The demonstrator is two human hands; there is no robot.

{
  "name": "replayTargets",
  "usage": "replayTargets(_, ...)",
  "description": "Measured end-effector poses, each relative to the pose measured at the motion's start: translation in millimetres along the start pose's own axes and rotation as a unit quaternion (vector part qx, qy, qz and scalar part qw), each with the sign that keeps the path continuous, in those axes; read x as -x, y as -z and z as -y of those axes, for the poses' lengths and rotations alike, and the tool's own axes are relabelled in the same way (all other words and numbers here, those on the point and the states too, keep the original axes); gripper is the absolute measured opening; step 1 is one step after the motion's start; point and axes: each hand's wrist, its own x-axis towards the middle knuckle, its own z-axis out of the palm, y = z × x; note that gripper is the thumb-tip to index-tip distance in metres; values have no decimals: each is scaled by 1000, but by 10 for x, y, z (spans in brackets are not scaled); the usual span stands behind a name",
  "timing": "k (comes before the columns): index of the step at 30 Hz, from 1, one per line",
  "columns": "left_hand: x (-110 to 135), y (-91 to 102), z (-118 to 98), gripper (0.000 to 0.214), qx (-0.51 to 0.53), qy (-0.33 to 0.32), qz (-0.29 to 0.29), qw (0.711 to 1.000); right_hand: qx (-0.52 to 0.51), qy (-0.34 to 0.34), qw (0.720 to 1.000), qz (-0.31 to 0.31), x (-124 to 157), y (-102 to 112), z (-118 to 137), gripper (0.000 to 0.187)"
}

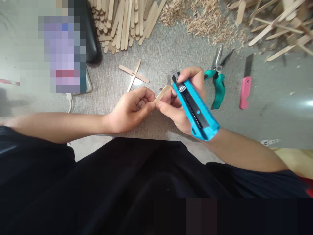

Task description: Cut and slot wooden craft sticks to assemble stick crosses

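My left hand (132, 111) pinches one end of a wooden craft stick (161, 94) between thumb and fingers. Close against it, my right hand (181, 111) has thumb and fingertips at the same stick. A blue utility knife (195, 109) is also held in my right hand, its head pointing up and away from me and its body lying across the palm side toward the wrist. Just beyond my left hand, two craft sticks lie crossed (134, 74) on the grey table (161, 52).
Stacked craft sticks (124, 24) lie at the back, with wood shavings (205, 19) beside them and scattered sticks (288, 29) at the far right. Green-handled pliers (218, 88) and a pink-handled cutter (245, 93) rest on the right. A black object (93, 36) and a cable (70, 102) are leftward.
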Motion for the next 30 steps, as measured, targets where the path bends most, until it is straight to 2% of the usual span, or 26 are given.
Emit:
replayTargets(3,-29,17,0,20,-19,-2,-35,999,-9,16,1000,10,10,28,45,65)
replayTargets(5,-41,34,-4,16,-34,-30,-58,997,-7,43,999,10,20,40,77,64)
replayTargets(7,-32,45,-3,14,-43,-81,-49,995,5,81,997,-6,29,45,88,60)
replayTargets(8,-21,46,1,14,-34,-100,-26,994,7,106,994,-23,31,47,83,57)
replayTargets(10,3,40,16,17,-50,-119,-23,991,7,132,991,-34,23,58,59,55)
replayTargets(14,2,24,0,26,-60,-97,-139,984,14,161,986,-30,-23,112,26,54)
replayTargets(18,-15,83,-220,30,-78,-91,-187,975,27,218,975,-31,-32,156,37,45)
replayTargets(22,-54,295,-548,24,-114,-55,-223,966,61,270,961,-15,-27,188,19,38)
replayTargets(24,-208,460,-670,23,-146,-36,-236,960,80,299,951,-6,-43,211,-17,36)
replayTargets(26,-528,656,-753,21,-191,-15,-254,948,95,324,941,0,-65,234,-81,33)
replayTargets(30,-1553,1104,-857,6,-307,11,-333,892,120,339,933,13,-108,261,-296,24)
